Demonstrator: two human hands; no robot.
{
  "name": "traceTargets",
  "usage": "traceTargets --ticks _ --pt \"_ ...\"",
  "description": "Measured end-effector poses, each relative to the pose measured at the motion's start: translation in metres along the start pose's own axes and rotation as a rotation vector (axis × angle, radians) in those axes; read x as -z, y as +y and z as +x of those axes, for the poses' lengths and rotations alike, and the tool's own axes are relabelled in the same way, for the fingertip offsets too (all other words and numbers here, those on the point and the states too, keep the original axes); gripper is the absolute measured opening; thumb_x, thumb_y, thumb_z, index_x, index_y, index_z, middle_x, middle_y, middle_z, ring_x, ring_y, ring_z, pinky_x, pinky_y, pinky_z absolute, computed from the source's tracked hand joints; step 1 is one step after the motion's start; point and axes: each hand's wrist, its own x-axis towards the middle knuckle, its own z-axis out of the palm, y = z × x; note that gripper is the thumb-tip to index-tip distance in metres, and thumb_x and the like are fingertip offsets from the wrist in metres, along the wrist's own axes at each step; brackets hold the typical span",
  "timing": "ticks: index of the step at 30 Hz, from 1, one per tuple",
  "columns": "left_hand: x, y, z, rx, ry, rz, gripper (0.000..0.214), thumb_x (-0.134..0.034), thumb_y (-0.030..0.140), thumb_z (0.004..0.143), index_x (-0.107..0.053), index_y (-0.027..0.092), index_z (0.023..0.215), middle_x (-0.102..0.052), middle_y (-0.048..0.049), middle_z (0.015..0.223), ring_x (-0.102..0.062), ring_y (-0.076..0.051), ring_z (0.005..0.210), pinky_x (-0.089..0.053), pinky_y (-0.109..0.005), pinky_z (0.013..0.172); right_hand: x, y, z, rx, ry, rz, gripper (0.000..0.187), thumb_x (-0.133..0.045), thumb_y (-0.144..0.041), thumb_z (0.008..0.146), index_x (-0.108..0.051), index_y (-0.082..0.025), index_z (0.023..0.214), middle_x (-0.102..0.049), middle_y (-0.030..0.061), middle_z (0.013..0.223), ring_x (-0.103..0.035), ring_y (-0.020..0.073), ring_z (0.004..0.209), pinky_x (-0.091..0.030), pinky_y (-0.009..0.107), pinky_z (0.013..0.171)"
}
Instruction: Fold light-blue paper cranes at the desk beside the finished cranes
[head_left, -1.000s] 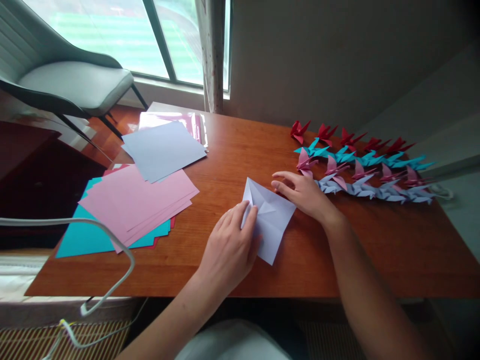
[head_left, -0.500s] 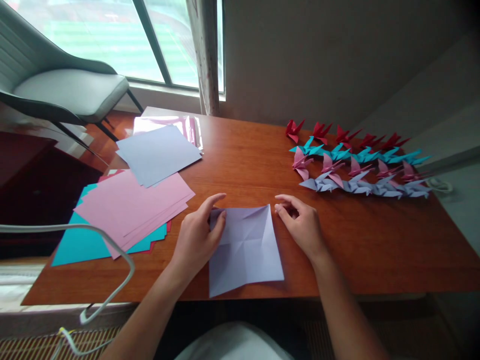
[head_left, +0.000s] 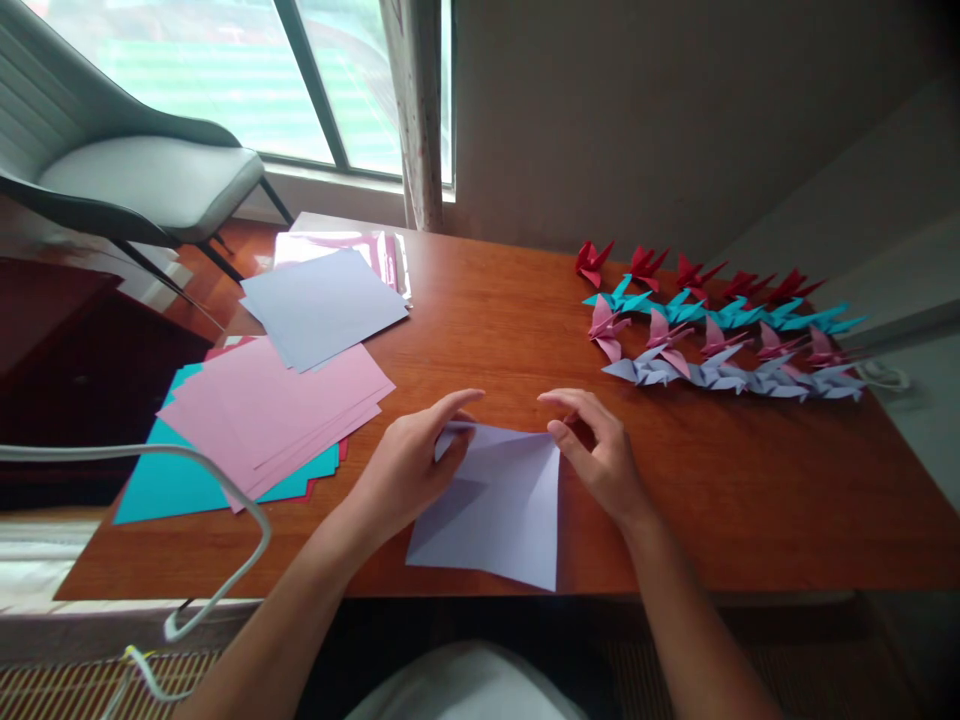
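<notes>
A square sheet of lilac paper [head_left: 499,510] lies in front of me at the table's near edge, slightly bent, with faint folds and a shadow on its left side. My left hand [head_left: 412,460] is at its upper left corner, thumb over the paper and index finger stretched out above it. The thumb and index finger are apart, and the other fingers are mostly hidden. At the upper right corner is my right hand [head_left: 596,450], its fingers curved and the thumb apart from the index finger. The thumb tip is close to the corner; whether it touches, I cannot tell.
Pink sheets [head_left: 277,410] overlap blue sheets [head_left: 172,480] on the left, below lilac sheets [head_left: 326,310] and a clear plastic packet [head_left: 401,265]. Rows of folded paper cranes [head_left: 720,375] stand at the right. A white cable [head_left: 247,500] loops across the near left.
The lilac sheet has been turned: its lowest corner was at the left and is now at the right, and its crossed creases show less. Both hands have come closer together.
</notes>
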Motion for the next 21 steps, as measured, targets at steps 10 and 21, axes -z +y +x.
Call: traceTargets --ticks 10,21 --pt "-0.003 0.031 -0.014 -0.121 0.302 0.758 0.017 -0.054 0.023 0.094 -0.063 0.016 0.107 -0.068 -0.0111 0.104 -0.064 -0.027 0.092 -0.050 -0.039 0.079 -0.009 0.010 -0.002 0.016 0.131 -0.162 0.019 -0.056 -0.021 0.094 -0.068 -0.024 0.109 -0.071 0.0045 0.095 -0.067 0.0188 0.083 -0.054 0.032 0.074" --pt "-0.022 0.006 -0.034 -0.264 -0.008 0.705 0.034 -0.044 0.025 0.100 -0.059 0.016 0.129 -0.057 -0.0120 0.146 -0.053 -0.028 0.133 -0.031 -0.049 0.115 0.000 0.013 -0.004 -0.119 0.309 -0.061 0.026 -0.049 -0.034 0.099 -0.069 -0.022 0.110 -0.074 0.0064 0.097 -0.069 0.0208 0.087 -0.055 0.036 0.081"
